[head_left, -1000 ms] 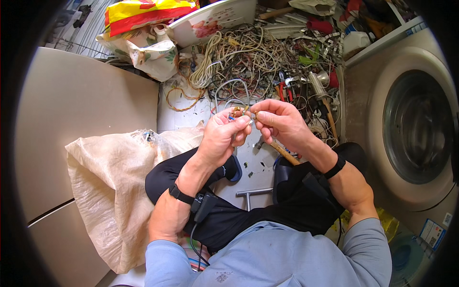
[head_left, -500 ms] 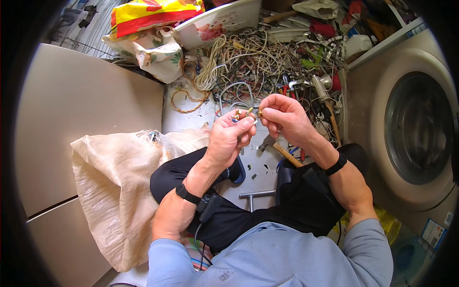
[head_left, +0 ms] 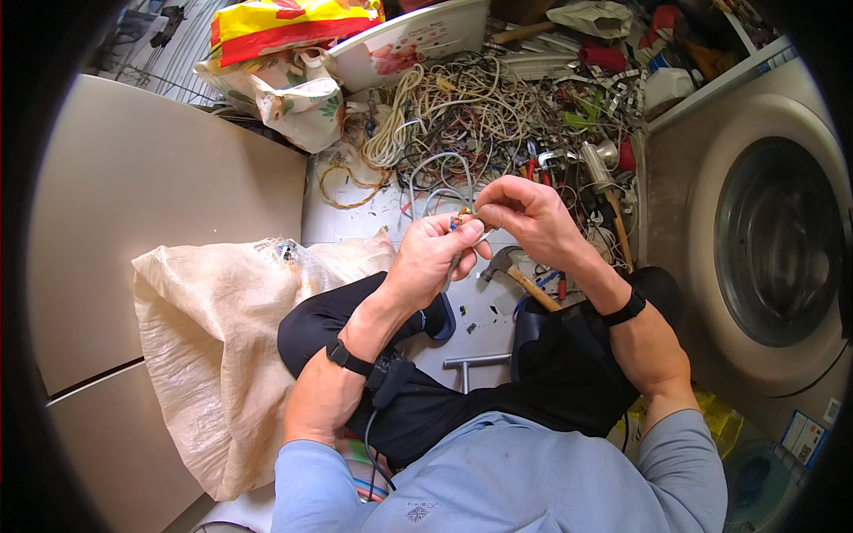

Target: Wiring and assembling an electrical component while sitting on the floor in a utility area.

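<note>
My left hand [head_left: 435, 253] is closed around a grey cable, its thumb and forefinger pinching a small cluster of wire ends [head_left: 458, 219] with blue and copper-coloured bits. My right hand [head_left: 529, 218] meets it fingertip to fingertip, its thumb and forefinger pinched at the right side of the same cluster. The exact piece between the right fingertips is too small to make out. Below the right hand, a claw hammer [head_left: 533, 290] with a wooden handle lies on the floor. A grey cable loop [head_left: 442, 157] rises just beyond my hands.
A large tangle of cables [head_left: 484, 111] covers the floor ahead, with pliers and metal scraps at its right. A beige woven sack [head_left: 209, 355] slumps at left by a pale cabinet [head_left: 160, 204]. The washing machine [head_left: 693, 213] stands at right. A metal T-shaped bar [head_left: 480, 361] lies between my legs.
My right hand has shifted slightly left and closer to the left fingertips. The wire cluster has turned in my left fingers and shows more blue and copper. The hammer has not moved.
</note>
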Motion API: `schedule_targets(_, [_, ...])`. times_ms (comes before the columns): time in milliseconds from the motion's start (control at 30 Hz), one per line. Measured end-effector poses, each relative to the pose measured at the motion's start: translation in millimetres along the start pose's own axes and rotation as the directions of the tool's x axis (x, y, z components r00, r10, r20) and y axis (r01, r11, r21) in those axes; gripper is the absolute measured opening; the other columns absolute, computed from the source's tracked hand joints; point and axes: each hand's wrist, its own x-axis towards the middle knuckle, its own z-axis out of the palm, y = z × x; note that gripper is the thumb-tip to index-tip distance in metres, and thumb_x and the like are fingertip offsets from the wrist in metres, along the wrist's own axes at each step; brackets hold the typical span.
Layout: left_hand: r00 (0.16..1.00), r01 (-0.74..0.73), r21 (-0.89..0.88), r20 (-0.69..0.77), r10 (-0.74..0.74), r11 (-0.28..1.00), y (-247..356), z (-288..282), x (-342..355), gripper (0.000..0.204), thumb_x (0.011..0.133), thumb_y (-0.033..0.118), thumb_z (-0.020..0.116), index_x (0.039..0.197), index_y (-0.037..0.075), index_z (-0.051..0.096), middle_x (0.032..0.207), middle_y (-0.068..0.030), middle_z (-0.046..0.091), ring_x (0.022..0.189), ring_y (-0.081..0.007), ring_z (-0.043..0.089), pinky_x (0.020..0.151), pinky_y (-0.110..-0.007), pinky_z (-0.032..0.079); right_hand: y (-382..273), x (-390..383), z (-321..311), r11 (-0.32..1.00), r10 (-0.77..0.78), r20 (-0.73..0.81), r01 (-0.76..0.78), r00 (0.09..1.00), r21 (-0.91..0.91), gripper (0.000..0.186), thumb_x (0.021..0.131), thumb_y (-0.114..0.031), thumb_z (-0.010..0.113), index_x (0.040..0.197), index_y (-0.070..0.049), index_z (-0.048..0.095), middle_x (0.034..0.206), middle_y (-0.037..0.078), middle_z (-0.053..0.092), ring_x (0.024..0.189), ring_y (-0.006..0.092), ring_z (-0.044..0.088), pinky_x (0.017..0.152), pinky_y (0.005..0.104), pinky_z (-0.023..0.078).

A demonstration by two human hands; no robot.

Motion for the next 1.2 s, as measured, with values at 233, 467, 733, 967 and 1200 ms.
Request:
schedule_targets(233, [0.997, 0.050, 0.177, 0.046, -0.059, 0.983, 4, 3, 0, 0.019, 0.104, 0.022, 0.065, 0.098, 0.006, 0.071, 0.080, -0.0065, 0.073, 0.054, -0.0042, 0.054, 0.048, -0.020, 0.038, -4, 6, 1, 0.942, -0.283, 0.100, 0.296, 0.954, -0.159, 0.016, 0.093, -0.010, 0.073, 0.105, 0.000, 0.071, 0.094, 0.008, 0.069, 0.086, 0.0202, 0.068, 0.079, 0.0326, 0.055])
schedule_targets(467, [0.994, 0.066, 0.329, 0.059, -0.090, 0.942, 26, 11, -8, 0.021, 0.100, 0.025, 0.067, 0.090, 0.007, 0.071, 0.072, 0.0000, 0.066, 0.058, -0.0023, 0.050, 0.052, -0.020, 0.036, 6, 4, -6, 0.974, 0.136, 0.057, -0.144, 0.989, 0.174, 0.024, 0.104, -0.020, 0.062, 0.097, 0.001, 0.070, 0.083, 0.000, 0.065, 0.082, 0.0087, 0.060, 0.075, 0.0282, 0.050])
schedule_targets(733, [0.990, -0.071, 0.609, 0.142, -0.020, 0.790, 18, -5, -6, 0.031, 0.100, 0.032, 0.065, 0.083, 0.006, 0.065, 0.069, 0.0039, 0.059, 0.062, -0.0047, 0.049, 0.057, -0.025, 0.038, 25, 4, -4, 0.809, 0.269, 0.271, -0.370, 0.924, 0.456, 0.031, 0.110, -0.029, 0.055, 0.095, -0.004, 0.065, 0.085, 0.000, 0.061, 0.079, 0.0105, 0.056, 0.076, 0.0278, 0.048])
schedule_targets(967, [0.982, -0.135, 0.551, -0.035, 0.184, 0.824, 16, 7, -10, 0.028, 0.105, 0.029, 0.059, 0.096, 0.003, 0.065, 0.070, 0.0015, 0.059, 0.062, -0.0079, 0.057, 0.059, -0.027, 0.046, 21, 2, -5, 0.880, 0.189, 0.235, -0.271, 0.953, 0.389, 0.030, 0.111, -0.029, 0.052, 0.102, -0.004, 0.064, 0.089, 0.001, 0.061, 0.082, 0.0103, 0.057, 0.077, 0.0278, 0.049])
schedule_targets(1200, [0.968, -0.197, 0.571, -0.017, 0.252, 0.797, 8, 4, -7, 0.027, 0.106, 0.026, 0.057, 0.101, 0.002, 0.067, 0.070, 0.0010, 0.059, 0.061, -0.0072, 0.057, 0.056, -0.027, 0.046, 7, 0, 1, 0.935, 0.204, 0.165, -0.242, 0.965, 0.258, 0.018, 0.099, -0.020, 0.070, 0.101, -0.003, 0.064, 0.087, -0.003, 0.063, 0.081, 0.0058, 0.057, 0.072, 0.0244, 0.048])
